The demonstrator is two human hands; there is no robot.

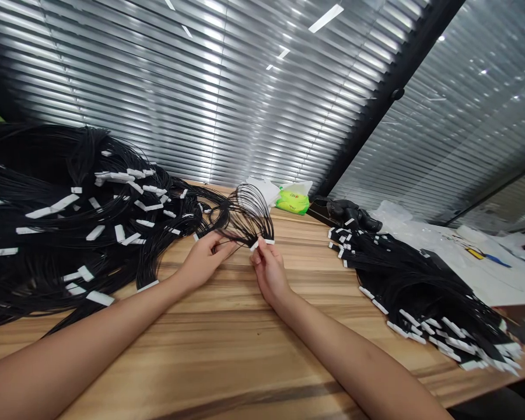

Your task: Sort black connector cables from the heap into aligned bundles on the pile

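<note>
Black wire bundle [248, 214] held above a wooden table [227, 344]
It is pinched by the left hand [205, 261], its white connectors [262, 242] by the right hand [269, 271]; a tangled heap [70, 221] lies left, an aligned heap [420, 291] right.

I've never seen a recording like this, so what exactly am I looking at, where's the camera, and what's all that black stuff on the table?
This picture comes from a camera worn on a person's head, looking forward and down, so the two bare arms are that person's own. The left hand pinches a small bunch of thin black wires, and the right hand holds a white tab at the bunch's end. On the wooden table lie two big heaps of similar wires, a left heap and a right heap, both dotted with white tabs. Behind them is a green packet.
</note>
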